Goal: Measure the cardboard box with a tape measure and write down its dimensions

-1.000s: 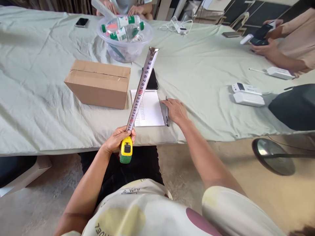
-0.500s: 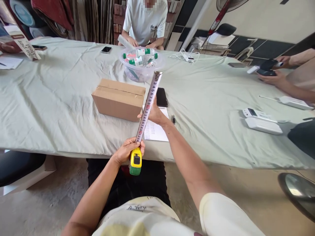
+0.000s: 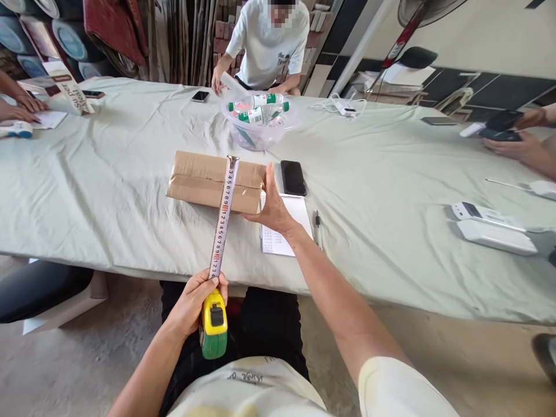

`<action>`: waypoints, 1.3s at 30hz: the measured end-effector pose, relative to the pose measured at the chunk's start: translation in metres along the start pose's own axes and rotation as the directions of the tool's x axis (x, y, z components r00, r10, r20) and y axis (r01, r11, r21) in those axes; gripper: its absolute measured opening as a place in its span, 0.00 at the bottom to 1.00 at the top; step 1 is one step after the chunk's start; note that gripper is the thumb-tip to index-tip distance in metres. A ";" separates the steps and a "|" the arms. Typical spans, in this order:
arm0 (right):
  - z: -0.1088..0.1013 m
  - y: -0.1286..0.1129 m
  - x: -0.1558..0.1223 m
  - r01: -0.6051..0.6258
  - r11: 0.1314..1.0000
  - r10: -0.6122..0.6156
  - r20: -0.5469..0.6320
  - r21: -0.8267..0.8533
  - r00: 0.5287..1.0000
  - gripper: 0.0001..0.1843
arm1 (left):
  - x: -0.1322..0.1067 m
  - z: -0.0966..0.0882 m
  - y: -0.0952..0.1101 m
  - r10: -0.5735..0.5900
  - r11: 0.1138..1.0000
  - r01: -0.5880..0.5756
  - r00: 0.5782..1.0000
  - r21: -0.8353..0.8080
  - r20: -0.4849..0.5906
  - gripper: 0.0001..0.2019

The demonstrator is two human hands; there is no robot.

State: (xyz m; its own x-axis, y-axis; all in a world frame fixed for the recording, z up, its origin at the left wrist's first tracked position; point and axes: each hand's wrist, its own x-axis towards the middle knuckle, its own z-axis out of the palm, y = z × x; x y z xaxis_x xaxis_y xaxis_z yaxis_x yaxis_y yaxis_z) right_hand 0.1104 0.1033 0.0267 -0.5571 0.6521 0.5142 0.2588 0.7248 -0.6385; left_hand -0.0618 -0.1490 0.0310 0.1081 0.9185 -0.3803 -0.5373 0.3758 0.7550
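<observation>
My left hand (image 3: 197, 298) is closed around a yellow and green tape measure (image 3: 214, 324), held over my lap at the table's front edge. Its metal blade (image 3: 223, 220) is drawn out, and the hooked end lies over a brown cardboard box (image 3: 195, 176). The box rests on the table with a seam along its visible face. My right hand (image 3: 273, 205) grips the right end of the box, thumb at the near lower corner and fingers up along the end. Under and beside that hand lies a sheet of paper (image 3: 280, 246) with written rows.
Beyond the box are a black phone (image 3: 293, 177) and a clear plastic basin (image 3: 256, 138) of bottles. A pen (image 3: 318, 226) lies right of the paper. White devices (image 3: 495, 231) sit at the right. A person (image 3: 271, 49) sits opposite; other people's hands show at both sides.
The tape measure has moved left and nearer to me, its blade now across the box. My right hand has come onto the box's right end, and the box has tipped.
</observation>
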 end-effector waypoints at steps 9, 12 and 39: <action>0.007 0.000 -0.010 0.145 0.982 -0.149 -0.028 -0.120 0.988 0.72 | 0.003 0.001 -0.003 -0.009 0.999 0.012 0.997 0.036 -0.079 0.11; 0.004 -0.001 -0.009 0.088 0.993 -0.088 0.000 -0.073 0.996 0.73 | 0.005 0.002 -0.003 -0.013 0.999 0.016 0.997 0.039 -0.082 0.11; -0.005 -0.007 0.001 -0.046 0.996 0.043 0.037 0.072 0.998 0.77 | 0.021 0.006 -0.003 0.096 0.969 -0.054 0.982 0.241 -0.163 0.11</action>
State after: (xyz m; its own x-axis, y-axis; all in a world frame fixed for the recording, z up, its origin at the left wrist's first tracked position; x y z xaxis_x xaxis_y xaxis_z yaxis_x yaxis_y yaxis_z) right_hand 0.1122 0.1002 0.0345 -0.5741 0.6741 0.4648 0.2263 0.6762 -0.7011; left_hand -0.0530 -0.1304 0.0238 -0.0813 0.9180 -0.3881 -0.3250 0.3437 0.8811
